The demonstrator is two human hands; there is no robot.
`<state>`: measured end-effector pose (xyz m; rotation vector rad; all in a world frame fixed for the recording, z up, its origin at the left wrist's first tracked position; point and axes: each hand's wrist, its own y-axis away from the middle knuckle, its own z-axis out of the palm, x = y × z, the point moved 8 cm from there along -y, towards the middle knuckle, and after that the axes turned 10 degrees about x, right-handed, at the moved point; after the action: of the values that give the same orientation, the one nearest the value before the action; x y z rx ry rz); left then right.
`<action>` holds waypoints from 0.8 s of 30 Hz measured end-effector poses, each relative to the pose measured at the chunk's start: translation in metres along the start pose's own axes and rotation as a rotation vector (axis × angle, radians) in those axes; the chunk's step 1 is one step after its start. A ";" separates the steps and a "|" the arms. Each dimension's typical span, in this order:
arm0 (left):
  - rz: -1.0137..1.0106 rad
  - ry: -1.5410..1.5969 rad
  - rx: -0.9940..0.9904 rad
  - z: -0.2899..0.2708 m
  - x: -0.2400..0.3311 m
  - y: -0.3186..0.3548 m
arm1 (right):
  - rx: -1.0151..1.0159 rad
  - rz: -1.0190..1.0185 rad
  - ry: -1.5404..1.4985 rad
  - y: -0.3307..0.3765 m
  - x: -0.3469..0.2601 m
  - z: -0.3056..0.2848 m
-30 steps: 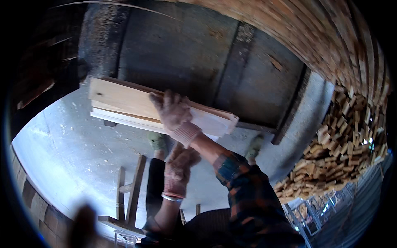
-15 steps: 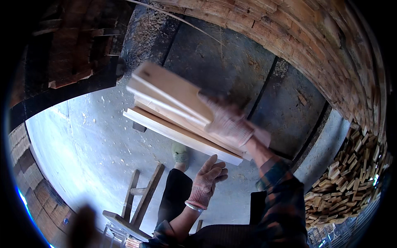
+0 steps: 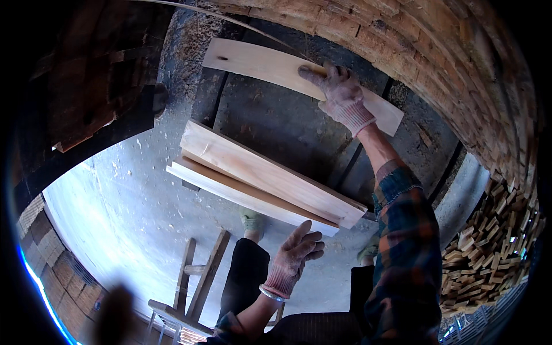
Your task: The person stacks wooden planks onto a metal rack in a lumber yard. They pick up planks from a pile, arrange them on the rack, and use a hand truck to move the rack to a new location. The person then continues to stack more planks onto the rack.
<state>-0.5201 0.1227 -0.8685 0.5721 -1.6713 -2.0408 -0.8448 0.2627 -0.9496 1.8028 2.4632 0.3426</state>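
Plank (image 3: 270, 66): one pale board, lying slantwise across the upper centre of the frame, running from upper left down to the right, against the dark slab surface (image 3: 276, 123) behind it. Right hand (image 3: 340, 95), gloved, lies on the plank's right half, fingers spread flat over its face; thumb side is hidden, so cannot tell if it's gripping or only pressing. Stack of boards (image 3: 264, 178): at least two, maybe three layers visible at the edges, mid-frame, same slant, well apart from the single plank. Left hand (image 3: 293, 259), gloved with a bracelet at the wrist, is open with fingers loose, holding nothing, just below the stack's lower right end; whether the fingertips touch it I can't tell. Two shoes (image 3: 252, 219) on the grey concrete floor (image 3: 132, 213) below the stack, one partly hidden by it. One wooden frame of slats (image 3: 198, 276) at lower left. Curved wall of stacked wood strips (image 3: 448, 52) along the upper right rim; heap of short wood offcuts (image 3: 489, 253) at right. Dark timber pile (image 3: 86, 86) upper left.
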 end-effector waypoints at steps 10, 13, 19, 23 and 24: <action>0.058 -0.045 -0.081 0.009 -0.003 -0.007 | 0.129 0.079 -0.091 0.002 0.010 0.008; 0.052 -0.020 -0.086 0.009 -0.005 -0.010 | -0.066 0.111 -0.107 -0.016 0.015 0.023; 0.015 -0.059 -0.021 -0.001 -0.012 -0.009 | 0.083 0.109 0.063 -0.028 0.013 0.012; 0.058 -0.044 -0.027 -0.004 -0.010 -0.006 | 0.204 0.088 -0.009 -0.034 0.010 0.010; 0.046 -0.056 -0.048 0.003 -0.012 -0.008 | 0.174 0.099 0.013 -0.030 0.024 0.007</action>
<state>-0.5125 0.1330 -0.8751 0.4605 -1.6472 -2.0757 -0.8784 0.2776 -0.9610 2.0000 2.4876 0.1503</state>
